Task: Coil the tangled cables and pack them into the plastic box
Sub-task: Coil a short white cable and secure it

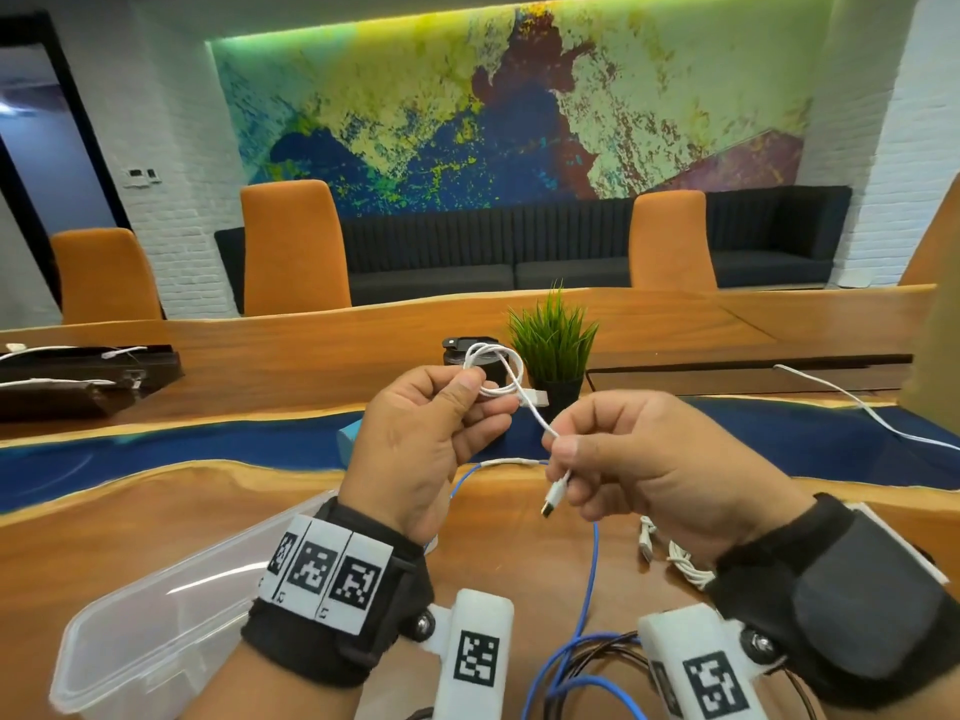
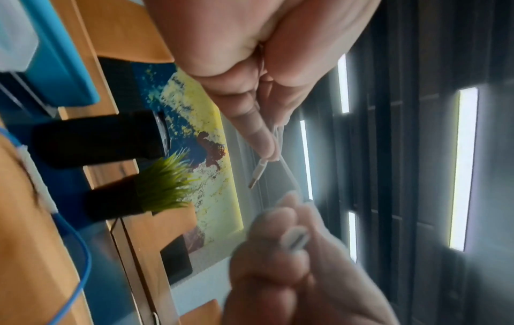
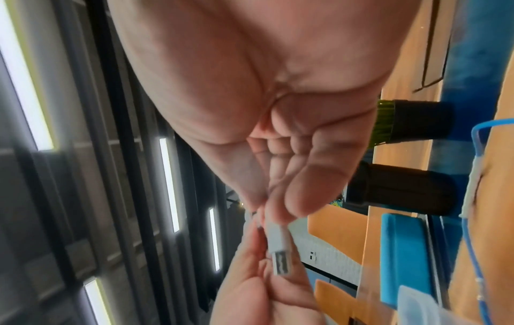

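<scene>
White USB cable (image 1: 498, 379): loops pinched in left hand (image 1: 421, 444) grip; free end pinched in right hand (image 1: 649, 459) grip, above worktop (image 1: 156, 511).

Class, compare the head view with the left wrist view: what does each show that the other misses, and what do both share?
Only the head view shows the plastic box, the orange chairs and the loop in the white cable held by the left hand. Only the left wrist view shows the ceiling lights. Both show the right hand, the blue cable and the potted plant.
</scene>
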`<state>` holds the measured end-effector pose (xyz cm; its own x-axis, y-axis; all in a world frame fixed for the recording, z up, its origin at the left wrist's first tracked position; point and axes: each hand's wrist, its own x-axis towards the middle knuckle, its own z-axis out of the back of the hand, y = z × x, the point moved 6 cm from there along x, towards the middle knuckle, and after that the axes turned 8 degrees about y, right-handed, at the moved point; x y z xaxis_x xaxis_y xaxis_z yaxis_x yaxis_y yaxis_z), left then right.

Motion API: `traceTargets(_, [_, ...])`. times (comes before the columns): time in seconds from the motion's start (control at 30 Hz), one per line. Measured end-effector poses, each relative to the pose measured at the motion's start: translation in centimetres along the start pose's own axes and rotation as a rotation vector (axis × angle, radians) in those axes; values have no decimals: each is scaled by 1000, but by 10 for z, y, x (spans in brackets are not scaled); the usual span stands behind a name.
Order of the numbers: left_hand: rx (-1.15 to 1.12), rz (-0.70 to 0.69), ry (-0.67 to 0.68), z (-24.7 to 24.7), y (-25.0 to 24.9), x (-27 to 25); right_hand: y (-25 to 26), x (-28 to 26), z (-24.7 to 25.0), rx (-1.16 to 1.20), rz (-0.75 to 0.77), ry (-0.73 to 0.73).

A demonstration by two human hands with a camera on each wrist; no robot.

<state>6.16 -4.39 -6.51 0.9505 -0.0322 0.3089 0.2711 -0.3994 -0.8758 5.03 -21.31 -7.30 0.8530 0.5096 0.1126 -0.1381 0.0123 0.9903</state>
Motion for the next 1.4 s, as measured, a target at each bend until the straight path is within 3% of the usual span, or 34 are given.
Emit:
traceTargets(0.13, [-200,76,24,-4,2,-2,-10,2,-1,-189,-51,-4])
traceTargets(0.27, [-285,208,108,-12,11,-6,-14,6,3,-233,-22,-93])
traceTargets(0.37, [-155,286,195,-18,17,-9,-13,8,11,-220,51,-191])
traceTargets(0.53, [292,339,291,-21,25,-12,-3,4,15,-183,197,-242])
traceTargets(0.67, [332,375,330,-25,27,-17,7,1,15,-201,315,-264])
traceTargets(0.87, [425,208,218,-23,20,-13,10,0,20,-367,335,-267])
traceTargets(0.97, [615,2,161,-20,14,-11,10,1,20,-471,258,-211])
traceTargets(1.1, [808,-215,114,-21,5,-12,27,-10,25,-614,413,-429])
traceTargets(1.23, [752,-224,177,-26,7,-15,23,-6,5,-856,399,-343])
traceTargets(1.4, [581,-181,237,-27,6,-13,20,-4,8,-880,408,-368])
